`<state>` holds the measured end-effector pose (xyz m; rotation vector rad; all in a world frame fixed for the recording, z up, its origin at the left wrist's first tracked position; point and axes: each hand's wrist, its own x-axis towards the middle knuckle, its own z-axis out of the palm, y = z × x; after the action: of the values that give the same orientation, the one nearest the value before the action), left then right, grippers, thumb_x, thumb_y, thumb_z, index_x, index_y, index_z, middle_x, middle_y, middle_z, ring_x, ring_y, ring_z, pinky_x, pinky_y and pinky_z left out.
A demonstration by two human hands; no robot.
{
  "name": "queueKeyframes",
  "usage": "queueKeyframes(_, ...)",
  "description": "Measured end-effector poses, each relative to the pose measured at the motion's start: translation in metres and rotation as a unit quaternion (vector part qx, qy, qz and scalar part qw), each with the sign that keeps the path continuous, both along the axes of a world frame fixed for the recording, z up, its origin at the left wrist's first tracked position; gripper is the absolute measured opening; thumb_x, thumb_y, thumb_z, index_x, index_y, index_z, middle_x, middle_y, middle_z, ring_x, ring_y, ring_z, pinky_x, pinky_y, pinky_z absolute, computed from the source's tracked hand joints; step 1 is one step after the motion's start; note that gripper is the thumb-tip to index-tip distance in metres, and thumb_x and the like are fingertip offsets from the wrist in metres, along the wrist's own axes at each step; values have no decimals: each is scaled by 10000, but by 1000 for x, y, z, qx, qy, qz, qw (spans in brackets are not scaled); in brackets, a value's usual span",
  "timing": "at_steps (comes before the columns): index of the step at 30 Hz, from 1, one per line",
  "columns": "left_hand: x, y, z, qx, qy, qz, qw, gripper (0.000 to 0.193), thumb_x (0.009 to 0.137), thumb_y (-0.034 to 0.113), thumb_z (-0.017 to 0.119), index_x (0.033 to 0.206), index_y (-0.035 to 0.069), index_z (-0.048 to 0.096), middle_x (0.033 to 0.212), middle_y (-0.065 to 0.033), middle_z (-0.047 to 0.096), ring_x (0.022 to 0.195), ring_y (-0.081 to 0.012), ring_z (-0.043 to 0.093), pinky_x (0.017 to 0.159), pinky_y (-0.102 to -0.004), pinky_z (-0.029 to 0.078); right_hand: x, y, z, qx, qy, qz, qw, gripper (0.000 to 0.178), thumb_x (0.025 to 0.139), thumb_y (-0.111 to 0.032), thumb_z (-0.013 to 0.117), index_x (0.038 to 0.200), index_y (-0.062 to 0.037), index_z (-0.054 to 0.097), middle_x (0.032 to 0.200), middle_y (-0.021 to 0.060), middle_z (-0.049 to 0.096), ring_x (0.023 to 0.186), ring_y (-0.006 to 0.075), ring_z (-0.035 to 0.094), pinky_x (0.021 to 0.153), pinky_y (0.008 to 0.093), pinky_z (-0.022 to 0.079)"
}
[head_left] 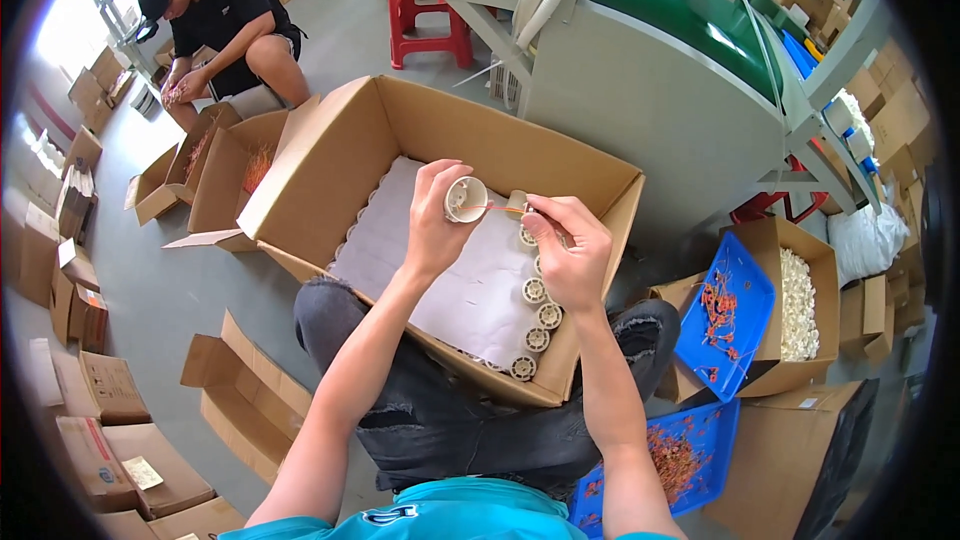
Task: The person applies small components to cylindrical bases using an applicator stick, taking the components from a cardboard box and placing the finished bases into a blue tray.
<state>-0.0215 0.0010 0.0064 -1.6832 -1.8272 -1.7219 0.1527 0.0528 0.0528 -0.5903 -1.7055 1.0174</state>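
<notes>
My left hand (432, 225) is closed around a white plastic round cup-shaped housing (479, 187), its open side facing up and to the right. A thin red-orange wire (505, 208) runs from the housing to my right hand (573, 260), whose thumb and forefinger pinch its other end. Fingertips hide part of that end. Both hands are above a large open carton (500, 138). Inside it lies a white paper sheet (440, 295), with several white round housings (534, 291) in a row along its right side, some hidden by my right hand.
Right of me are a blue tray (754, 310) of red wire pieces, a carton (826, 302) of small white parts and a lower blue tray (722, 450). A grey machine (640, 130) stands ahead. Far left, another person (225, 15) sits bent beside open cartons (215, 190).
</notes>
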Motion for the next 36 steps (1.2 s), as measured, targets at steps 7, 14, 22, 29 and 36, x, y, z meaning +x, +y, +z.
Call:
queueKeyframes(7,6,-1,0,-18,-8,-23,1000,560,661,-3,820,1164,82,590,1196,-142,542,1091,-332,559,870,-408,502,-3,2,-3,25,-32,-14,999,177,827,28,720,1004,27,717,863,74,684,745,115,629,671,228,505)
queueKeyframes(14,9,-5,-1,-45,-26,-61,997,571,641,7,816,1157,67,579,1139,-138,572,1063,-340,562,882,-412,490,-10,-5,-5,35,-52,-42,997,174,804,-17,734,977,0,721,848,113,683,736,223,653,677,304,524)
queueKeyframes(22,17,-9,-7,-137,33,-137,981,490,609,135,823,1018,47,568,981,-92,624,945,-327,583,816,-423,463,-14,-7,-15,127,-145,12,981,136,738,-30,715,870,-36,746,1120,127,633,1011,301,589,895,394,478)
queueKeyframes(29,21,-11,2,-150,-21,-189,970,481,624,101,825,1034,61,578,944,-112,623,867,-332,623,748,-413,506,-4,1,-8,10,-174,80,981,147,745,-25,706,887,-30,743,1059,117,652,956,292,633,851,386,512)
queueKeyframes(36,20,-10,-2,-128,-44,-203,970,497,616,58,820,1049,52,576,961,-116,633,867,-335,641,734,-399,524,-8,-5,-10,7,-156,76,985,159,743,-25,710,898,-35,743,1072,106,651,922,282,650,822,378,525)
